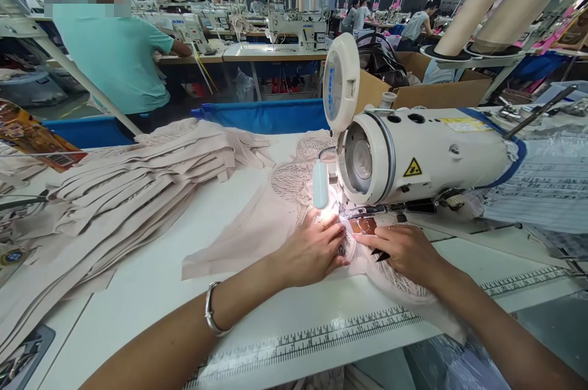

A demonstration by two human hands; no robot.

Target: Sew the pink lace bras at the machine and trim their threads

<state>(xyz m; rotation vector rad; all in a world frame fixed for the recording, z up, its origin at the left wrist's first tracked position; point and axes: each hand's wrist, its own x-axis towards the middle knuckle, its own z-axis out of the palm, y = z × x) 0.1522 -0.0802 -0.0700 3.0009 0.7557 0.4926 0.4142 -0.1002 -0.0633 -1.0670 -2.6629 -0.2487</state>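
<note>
Pale pink lace fabric (290, 183) lies under the head of a white sewing machine (427, 154), whose round end cover hangs open. My left hand (315, 250) is closed at the lamp-lit needle area, its fingers gripping the fabric's edge; a bracelet circles that wrist. Just to the right, my right hand (407, 253) is closed, with the index finger stretched onto the fabric. Black pointed blades of thread snips (380, 255) poke out beneath its fingers; the snips' other end is hidden in the palm. Fingers and machine hide the needle.
A heap of pale fabric pieces (151, 185) covers the left side of the table. Ruler markings (340, 336) run along the front edge. Thread cones (466, 21) stand at right, above a cardboard box (441, 93). A person in a turquoise shirt (105, 59) sits ahead.
</note>
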